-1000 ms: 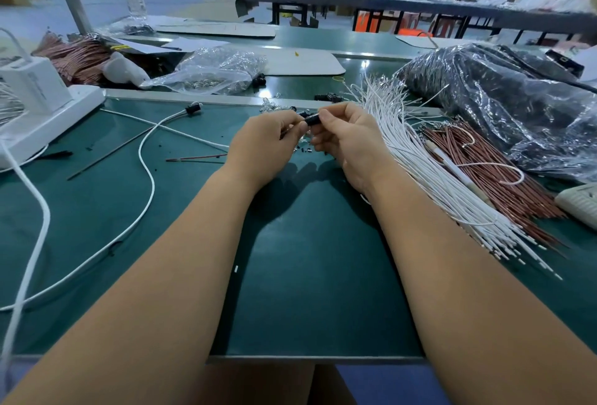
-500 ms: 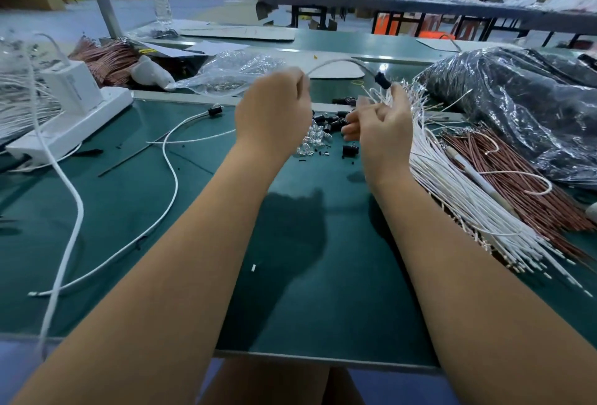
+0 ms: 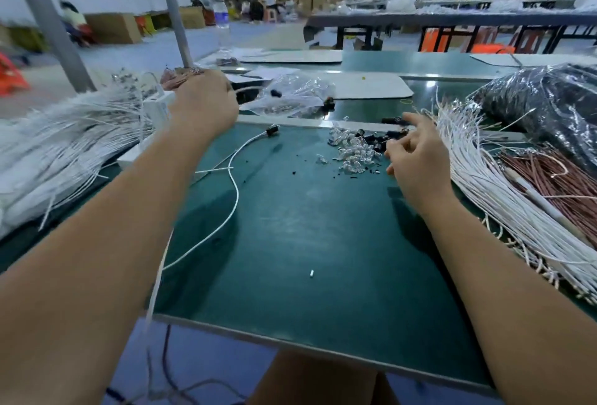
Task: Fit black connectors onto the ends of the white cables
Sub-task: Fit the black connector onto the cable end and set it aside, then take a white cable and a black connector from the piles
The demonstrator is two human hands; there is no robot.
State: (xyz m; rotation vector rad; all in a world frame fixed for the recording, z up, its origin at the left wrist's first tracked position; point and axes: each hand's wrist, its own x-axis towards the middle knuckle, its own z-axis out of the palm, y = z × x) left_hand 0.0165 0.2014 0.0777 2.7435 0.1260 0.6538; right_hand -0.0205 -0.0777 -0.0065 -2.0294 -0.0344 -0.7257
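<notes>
L hand [image 3: 203,104] up at 10 o'clock, back to camera, fingers curled under and hidden; blurred white cable [image 3: 245,91] poking out its right side, prob. pinched, black connector [image 3: 275,93] blurred at the far tip, in mid-air over clear plastic bag [image 3: 292,97]. R hand [image 3: 416,159] at 2 o'clock, low over green mat [image 3: 323,243], fingers loosely bent and spread, nothing gripped as far as visible; fingertips [image 3: 389,149] just beside loose pile of black connectors [image 3: 376,141], touching or not: can't tell. Clear small parts [image 3: 352,154] heaped just left of that pile, mixed at the edge. One more white cable w/ black end [image 3: 272,131] lying on mat at 12 o'clock, curving down toward 7 o'clock and off the near edge. Bundle of bare white cables [image 3: 504,197] fanned at 3 o'clock, right of R wrist, copper-coloured wires [image 3: 555,178] beside it further right. Black plastic bag [image 3: 549,104] at 2 o'clock behind them. Second heap of white cables [image 3: 64,142] at 9 o'clock, left of L forearm. Grey post [image 3: 174,13] at 11 o'clock, water bottle [image 3: 221,21] just right of it, both blurred.
</notes>
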